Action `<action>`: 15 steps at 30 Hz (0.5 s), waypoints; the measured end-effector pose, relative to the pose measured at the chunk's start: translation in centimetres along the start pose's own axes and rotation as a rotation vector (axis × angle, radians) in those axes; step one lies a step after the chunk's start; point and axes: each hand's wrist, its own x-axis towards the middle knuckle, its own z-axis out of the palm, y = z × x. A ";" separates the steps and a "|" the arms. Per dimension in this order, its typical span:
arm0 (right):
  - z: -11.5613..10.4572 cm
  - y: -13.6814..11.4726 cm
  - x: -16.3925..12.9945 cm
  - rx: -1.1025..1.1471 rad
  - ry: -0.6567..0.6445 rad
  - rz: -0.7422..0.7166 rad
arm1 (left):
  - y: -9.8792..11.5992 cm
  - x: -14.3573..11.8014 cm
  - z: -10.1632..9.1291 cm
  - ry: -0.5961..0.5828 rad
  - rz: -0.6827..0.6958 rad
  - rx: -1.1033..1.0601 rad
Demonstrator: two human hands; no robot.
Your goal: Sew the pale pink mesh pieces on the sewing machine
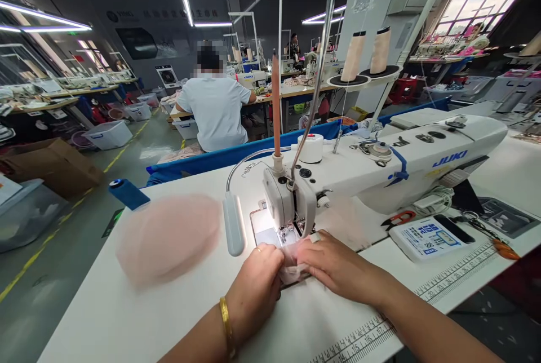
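Observation:
Both hands are at the front of a white sewing machine (283,199), just before its needle and presser foot. My left hand (260,273) is closed, its fingers gripping the near left edge of a sheer pale pink fabric piece (291,273). On the right side of that fabric, my right hand (327,261) pinches it close to the presser foot. The fabric is bunched between the hands, and part of it is hidden under the fingers. More sheer pink fabric (169,239) lies in a rounded heap on the table to the left.
A grey lamp (234,228) stands left of the needle. On the right lie red-handled thread snips (399,219), a white box (426,239) and a printed ruler (359,340). A blue thread cone (129,194) lies at the left edge. A co-worker (215,106) sits ahead.

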 end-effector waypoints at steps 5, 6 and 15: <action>0.6 0.0 0.7 0.114 0.248 0.036 | 0.2 1.0 0.6 0.031 -0.114 -0.101; 0.7 0.0 0.8 0.160 0.294 0.069 | 0.2 1.2 0.6 0.034 -0.126 -0.105; 1.4 0.1 1.9 0.522 0.401 0.231 | 0.0 2.5 -0.3 0.043 -0.168 -0.193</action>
